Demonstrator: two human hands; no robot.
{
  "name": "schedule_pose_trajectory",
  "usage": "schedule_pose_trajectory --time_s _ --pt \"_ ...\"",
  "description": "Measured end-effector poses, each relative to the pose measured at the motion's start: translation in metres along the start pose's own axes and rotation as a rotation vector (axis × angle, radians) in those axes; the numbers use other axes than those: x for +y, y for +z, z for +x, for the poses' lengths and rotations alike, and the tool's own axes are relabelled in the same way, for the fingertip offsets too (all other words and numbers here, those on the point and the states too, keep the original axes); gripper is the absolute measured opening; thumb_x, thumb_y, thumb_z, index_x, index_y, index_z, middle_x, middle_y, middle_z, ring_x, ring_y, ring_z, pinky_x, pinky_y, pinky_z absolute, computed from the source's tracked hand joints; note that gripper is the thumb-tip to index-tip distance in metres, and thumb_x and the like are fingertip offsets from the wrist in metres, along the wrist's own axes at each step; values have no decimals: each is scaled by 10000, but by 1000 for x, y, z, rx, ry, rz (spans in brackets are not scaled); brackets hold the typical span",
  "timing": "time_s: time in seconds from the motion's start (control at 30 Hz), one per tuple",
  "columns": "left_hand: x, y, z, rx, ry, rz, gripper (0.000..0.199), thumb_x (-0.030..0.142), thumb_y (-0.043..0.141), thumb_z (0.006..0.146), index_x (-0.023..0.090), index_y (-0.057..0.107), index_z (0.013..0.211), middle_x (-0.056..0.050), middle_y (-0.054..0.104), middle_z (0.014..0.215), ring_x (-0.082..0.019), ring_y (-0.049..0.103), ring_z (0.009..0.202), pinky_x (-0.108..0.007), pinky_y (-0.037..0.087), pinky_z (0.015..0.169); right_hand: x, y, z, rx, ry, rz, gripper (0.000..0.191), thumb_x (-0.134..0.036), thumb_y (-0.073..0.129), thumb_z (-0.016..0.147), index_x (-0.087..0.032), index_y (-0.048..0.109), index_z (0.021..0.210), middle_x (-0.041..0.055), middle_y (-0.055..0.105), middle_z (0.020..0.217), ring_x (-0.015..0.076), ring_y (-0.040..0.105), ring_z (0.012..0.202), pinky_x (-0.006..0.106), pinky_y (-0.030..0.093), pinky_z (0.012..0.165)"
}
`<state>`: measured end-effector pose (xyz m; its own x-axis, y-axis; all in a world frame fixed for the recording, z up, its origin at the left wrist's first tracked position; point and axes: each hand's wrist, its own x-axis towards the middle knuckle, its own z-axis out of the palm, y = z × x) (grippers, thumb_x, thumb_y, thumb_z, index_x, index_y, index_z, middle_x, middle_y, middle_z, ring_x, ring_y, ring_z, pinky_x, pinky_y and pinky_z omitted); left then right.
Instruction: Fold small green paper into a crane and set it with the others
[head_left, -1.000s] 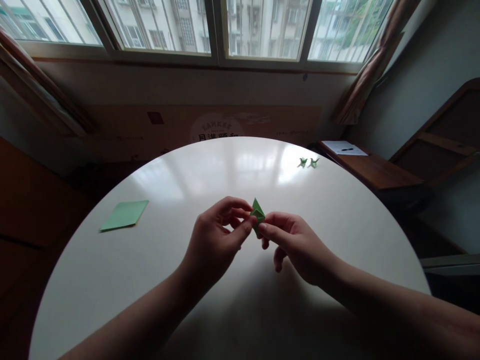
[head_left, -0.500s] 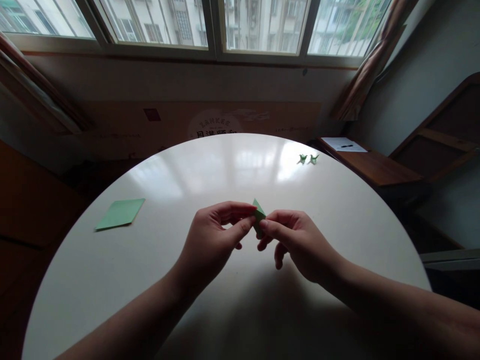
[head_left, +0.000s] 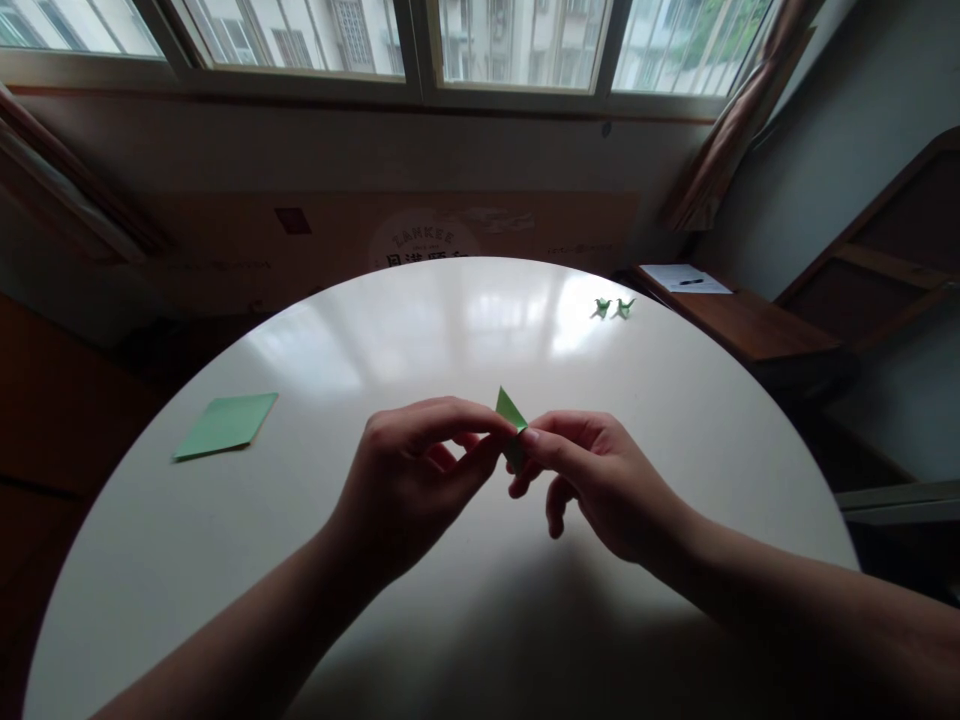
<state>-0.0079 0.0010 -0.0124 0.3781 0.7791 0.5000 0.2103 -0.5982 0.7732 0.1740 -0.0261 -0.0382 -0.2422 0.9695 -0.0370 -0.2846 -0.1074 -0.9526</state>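
A small folded piece of green paper (head_left: 510,408) is held above the table between both hands, with a pointed corner sticking up. My left hand (head_left: 427,455) pinches it from the left, thumb and index finger meeting near its middle. From the right, the thumb and index finger of my right hand (head_left: 581,460) grip its edge, the other fingers curled loosely below. Fingertips cover part of the paper, so its lower folds are mostly hidden.
A stack of square green paper (head_left: 227,425) lies on the left of the round white table (head_left: 360,340). Two small green folded paper cranes (head_left: 613,308) stand near its far right edge. Beyond, a wooden side table (head_left: 780,330) carries white paper and a pen (head_left: 691,282).
My left index finger has straightened and its tip has moved down and right onto the folded paper. More of the paper's upper point shows. The view has tilted slightly.
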Motion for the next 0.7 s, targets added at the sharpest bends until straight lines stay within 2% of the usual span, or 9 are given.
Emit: schedule_pose_trajectory --time_s 0.13,0.27,0.53,0.7 --pt "1 -3 2 -34 43 12 143 70 683 822 180 767 859 -50 765 856 -149 704 673 -187 537 487 0 -1 -2 -27 -15 19 190 -342 710 884 -166 760 833 46 683 772 183 695 706 160 490 362" --pt "3 -4 2 -64 74 78 127 99 687 830 192 771 814 -40 754 827 -119 673 627 -171 520 488 1 -2 -1 -38 -13 14 265 -409 677 910 -166 767 856 57 689 761 190 694 702 161 482 352" --pt "3 1 0 13 -109 68 22 177 733 810 186 751 817 -27 729 758 -139 658 624 -196 529 505 3 -4 3 -40 17 -18 280 -444 726 873 -176 786 925 73 708 818 187 689 690 164 474 345" --pt "-3 2 -2 41 -288 -71 165 239 760 799 194 693 944 -27 714 847 -161 665 684 -199 516 469 2 -5 3 -40 71 34 315 -464 730 866 -170 781 969 103 730 920 179 683 715 156 464 347"
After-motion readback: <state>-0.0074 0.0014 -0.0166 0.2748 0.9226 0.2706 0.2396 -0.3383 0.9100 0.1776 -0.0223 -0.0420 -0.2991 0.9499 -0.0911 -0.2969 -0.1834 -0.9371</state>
